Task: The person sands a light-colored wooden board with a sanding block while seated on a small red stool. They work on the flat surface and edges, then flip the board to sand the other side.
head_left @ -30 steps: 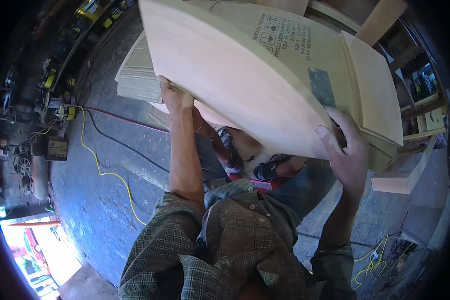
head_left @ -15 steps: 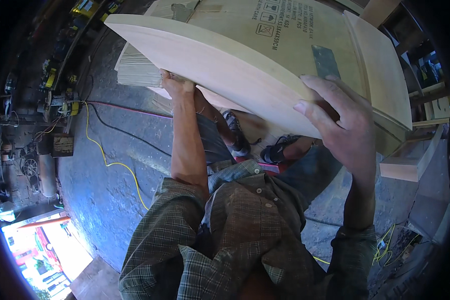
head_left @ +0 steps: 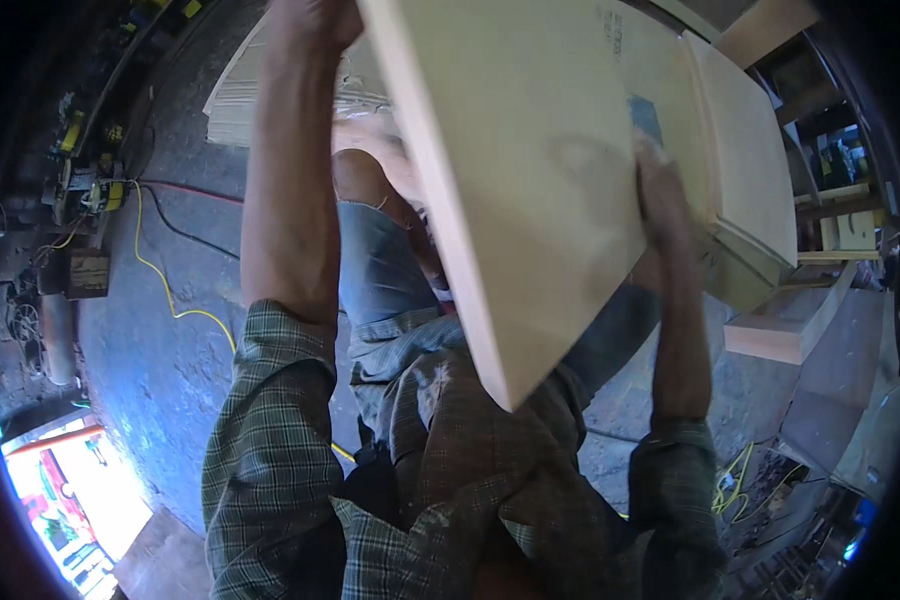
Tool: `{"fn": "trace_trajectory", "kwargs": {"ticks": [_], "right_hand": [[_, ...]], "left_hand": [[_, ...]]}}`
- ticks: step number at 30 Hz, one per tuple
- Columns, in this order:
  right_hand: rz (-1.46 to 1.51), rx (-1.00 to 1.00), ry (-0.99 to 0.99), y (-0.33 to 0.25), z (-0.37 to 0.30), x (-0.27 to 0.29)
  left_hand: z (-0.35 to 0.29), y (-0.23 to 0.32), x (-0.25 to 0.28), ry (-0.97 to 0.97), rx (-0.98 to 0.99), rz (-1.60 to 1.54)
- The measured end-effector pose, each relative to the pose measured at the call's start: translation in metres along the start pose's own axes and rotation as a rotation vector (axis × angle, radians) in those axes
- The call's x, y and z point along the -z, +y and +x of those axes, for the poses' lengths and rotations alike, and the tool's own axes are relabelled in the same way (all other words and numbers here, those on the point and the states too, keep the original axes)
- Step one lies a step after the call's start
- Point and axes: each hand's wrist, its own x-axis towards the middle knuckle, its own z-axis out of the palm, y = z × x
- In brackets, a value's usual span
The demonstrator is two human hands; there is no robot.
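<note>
A pale wooden panel (head_left: 530,200) stands tilted in front of me, one corner pointing down toward my lap. Its broad face shows, along with its thick left edge. At the top of the picture my left hand (head_left: 315,18) is closed on the panel's upper left edge, the fingers partly cut off by the frame. My right hand (head_left: 660,190), slightly blurred, holds the opposite edge, with some fingers hidden. Behind the panel lies a printed cardboard sheet (head_left: 660,65) with a small dark grey rectangular piece (head_left: 645,118) on it.
Another pale panel (head_left: 745,150) lies at the right, above an open wooden frame (head_left: 770,335). Folded cardboard (head_left: 232,100) is at the upper left. A yellow cord (head_left: 165,290) and dark cables cross the floor. Tools line the left wall.
The panel has swung from lying crosswise to a steep tilt, its broad face now in view. My left hand has moved up and away; my right hand has shifted slightly along with its edge.
</note>
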Motion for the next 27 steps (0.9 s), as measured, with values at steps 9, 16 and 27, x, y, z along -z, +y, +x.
{"fn": "trace_trajectory", "kwargs": {"ticks": [9,16,27], "right_hand": [[0.664,-0.240,-0.454,0.062,-0.049,-0.053],[0.664,-0.427,-0.207,0.043,-0.067,-0.074],[0.982,-0.232,-0.552,0.051,-0.064,-0.057]], "left_hand": [[0.015,-0.034,-0.089,-0.110,0.143,0.312],[0.032,-0.062,-0.094,-0.050,0.140,0.256],[0.017,-0.093,-0.100,-0.023,0.297,0.214]]}}
